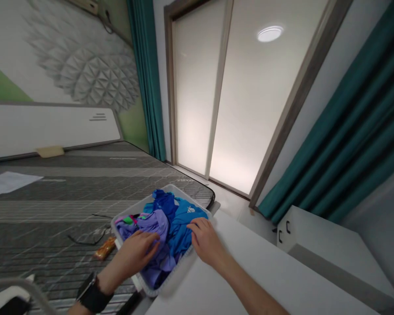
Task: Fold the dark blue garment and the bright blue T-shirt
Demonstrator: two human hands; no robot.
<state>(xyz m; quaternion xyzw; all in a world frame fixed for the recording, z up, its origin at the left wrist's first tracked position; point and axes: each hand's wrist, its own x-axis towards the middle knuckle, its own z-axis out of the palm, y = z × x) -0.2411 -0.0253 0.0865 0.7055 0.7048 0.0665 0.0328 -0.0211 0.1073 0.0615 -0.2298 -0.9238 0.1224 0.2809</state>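
We are steadying the basket (pixel 131 214) of clothes (pixel 170 223): left hand (pixel 139 251) and right hand (pixel 205 238) lying flat, open, gripping nothing; next, we likely need a firm rim hold.

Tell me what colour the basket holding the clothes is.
White, or very pale grey; the basket rim shows best in the head view, around the blue and purple clothes.

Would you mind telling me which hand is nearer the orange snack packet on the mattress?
Left. The left hand rests on the basket's purple clothes just beside the packet; the right hand is farther across.
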